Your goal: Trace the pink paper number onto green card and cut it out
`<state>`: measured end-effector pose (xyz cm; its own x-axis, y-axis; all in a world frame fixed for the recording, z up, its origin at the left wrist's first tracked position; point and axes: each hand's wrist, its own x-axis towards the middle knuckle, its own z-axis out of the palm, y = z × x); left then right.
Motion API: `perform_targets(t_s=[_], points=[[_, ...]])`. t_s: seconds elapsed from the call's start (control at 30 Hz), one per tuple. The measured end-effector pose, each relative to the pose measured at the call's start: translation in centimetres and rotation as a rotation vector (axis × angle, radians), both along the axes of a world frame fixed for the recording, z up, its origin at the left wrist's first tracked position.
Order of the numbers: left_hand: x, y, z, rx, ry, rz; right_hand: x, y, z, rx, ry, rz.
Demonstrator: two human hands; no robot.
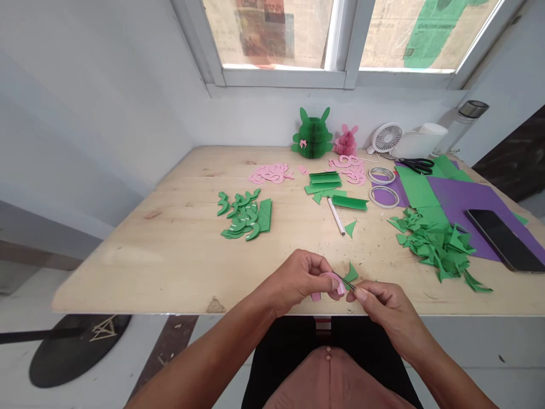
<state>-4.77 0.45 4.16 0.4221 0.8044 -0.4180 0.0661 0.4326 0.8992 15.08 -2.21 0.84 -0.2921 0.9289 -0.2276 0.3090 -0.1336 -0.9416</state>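
My left hand is closed on a curved pink paper cutout, low over the table's front edge. In my right hand, pinched between thumb and fingers, is a thin dark pointed tool. Its tip reaches the pink cutout beside my left fingers; whether it is tweezers or a blade I cannot tell. A green paper scrap lies just behind the tool. Left of the middle rests a pile of curved green paper cutouts. Pink paper cutouts are spread farther back.
Green paper scraps heap up at the right, near a phone and purple sheets. Tape rolls, black scissors and a white marker lie farther back. Honeycomb paper figures and a small fan stand by the wall.
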Motion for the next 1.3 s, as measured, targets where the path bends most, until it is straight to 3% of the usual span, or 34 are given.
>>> perform_targets(t_s=[1.13,1.3], points=[[0.16,-0.21,0.19,0.000,-0.019,0.021,0.93,0.65,0.02,0.037,-0.061,0.131],[0.10,-0.15,-0.35,0.022,-0.031,0.022,0.93,0.74,0.45,0.042,-0.072,0.071]])
